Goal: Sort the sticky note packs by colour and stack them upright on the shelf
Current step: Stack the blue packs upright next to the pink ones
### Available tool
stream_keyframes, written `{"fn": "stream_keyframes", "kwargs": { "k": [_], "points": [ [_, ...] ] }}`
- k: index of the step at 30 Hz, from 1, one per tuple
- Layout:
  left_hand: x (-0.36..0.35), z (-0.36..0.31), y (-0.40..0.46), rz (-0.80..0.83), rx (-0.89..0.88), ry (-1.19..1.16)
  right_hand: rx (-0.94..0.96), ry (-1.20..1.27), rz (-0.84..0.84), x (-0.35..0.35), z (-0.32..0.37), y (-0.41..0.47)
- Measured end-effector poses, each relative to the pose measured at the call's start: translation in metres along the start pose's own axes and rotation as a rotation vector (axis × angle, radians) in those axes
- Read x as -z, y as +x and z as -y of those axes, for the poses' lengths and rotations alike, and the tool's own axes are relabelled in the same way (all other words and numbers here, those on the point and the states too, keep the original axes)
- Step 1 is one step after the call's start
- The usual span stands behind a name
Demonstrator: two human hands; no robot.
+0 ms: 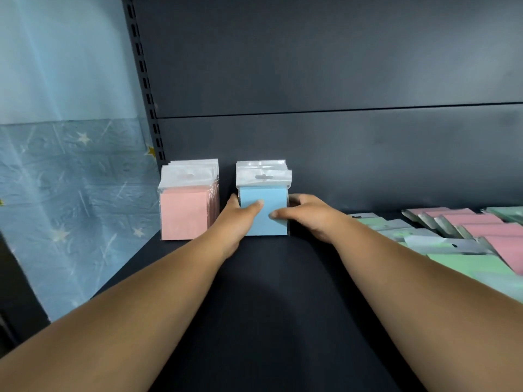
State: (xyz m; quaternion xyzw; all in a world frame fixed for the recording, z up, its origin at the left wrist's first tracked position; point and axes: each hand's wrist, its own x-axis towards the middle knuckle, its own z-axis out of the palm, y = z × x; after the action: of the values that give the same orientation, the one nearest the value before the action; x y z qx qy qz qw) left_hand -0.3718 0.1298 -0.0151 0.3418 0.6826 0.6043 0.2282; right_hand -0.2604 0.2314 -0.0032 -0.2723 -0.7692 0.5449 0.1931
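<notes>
A stack of blue sticky note packs (270,199) stands upright against the dark back wall of the shelf. My left hand (236,219) grips its left side, thumb across the front pack. My right hand (308,215) clasps its right side, thumb pressed on the front. Left of it, a little apart, a stack of pink packs (185,213) stands upright by the shelf's left end. At the right, green packs (464,263) and pink packs (486,224) lie flat and overlapping on the shelf.
The dark shelf board (271,292) stretches towards me between my forearms. A slotted metal upright (145,80) marks the shelf's left end. Beyond it hangs a pale blue star-patterned wall covering (70,179).
</notes>
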Motion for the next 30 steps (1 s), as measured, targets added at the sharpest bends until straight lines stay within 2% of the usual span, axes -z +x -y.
{"fn": "stream_keyframes", "kwargs": {
  "k": [3, 6, 10, 14, 16, 22, 27, 30],
  "points": [
    [0.001, -0.004, -0.013, -0.035, 0.026, 0.118, -0.004, -0.059, -0.030, -0.001, 0.001, -0.006],
    [0.001, -0.012, -0.037, -0.072, 0.025, 0.297, -0.013, -0.286, -0.060, 0.000, 0.004, -0.024],
    [0.003, -0.029, -0.086, -0.029, -0.057, 0.662, 0.081, -0.629, -0.089, 0.010, 0.014, -0.061],
    [0.010, -0.038, -0.140, -0.008, -0.155, 1.156, 0.228, -0.974, -0.097, 0.018, 0.024, -0.111],
    [0.008, -0.043, -0.168, -0.026, -0.205, 1.262, 0.298, -1.083, -0.112, 0.020, 0.025, -0.141],
    [-0.010, -0.057, -0.251, -0.177, -0.428, 1.330, 0.441, -1.227, -0.190, 0.022, 0.025, -0.233],
    [-0.015, -0.055, -0.310, -0.256, -0.577, 1.250, 0.568, -1.133, -0.295, 0.022, 0.023, -0.317],
    [-0.026, -0.048, -0.352, -0.316, -0.685, 1.182, 0.598, -1.109, -0.282, 0.023, 0.008, -0.368]
  ]
}}
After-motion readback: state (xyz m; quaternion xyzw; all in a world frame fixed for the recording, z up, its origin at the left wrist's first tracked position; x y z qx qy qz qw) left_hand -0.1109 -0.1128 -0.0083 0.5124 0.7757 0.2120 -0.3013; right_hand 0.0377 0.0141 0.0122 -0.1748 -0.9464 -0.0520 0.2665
